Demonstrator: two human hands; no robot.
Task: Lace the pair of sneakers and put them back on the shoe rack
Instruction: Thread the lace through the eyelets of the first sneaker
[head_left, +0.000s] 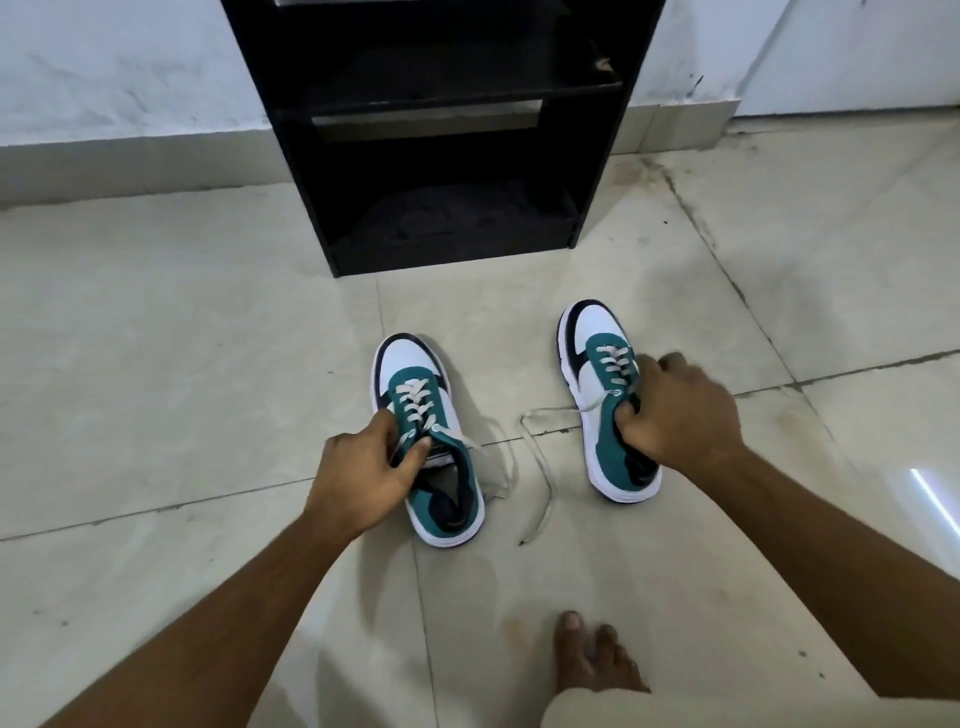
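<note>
Both sneakers stand on the floor in front of the black shoe rack (441, 130), apart from each other, laces threaded through the eyelets but loose ends trailing between them. The left hand (363, 467) grips the left sneaker (431, 441) at its tongue, and the right hand (680, 410) grips the right sneaker (608, 405) likewise. Lacing looks done; shelving remains.

Home entryway or room corner, pale tiled floor (182, 338), scuffed white wall (104, 67) at 11 o'clock, black shoe rack (441, 156) at 12 o'clock, bare foot (592, 660) at 6 o'clock
</note>
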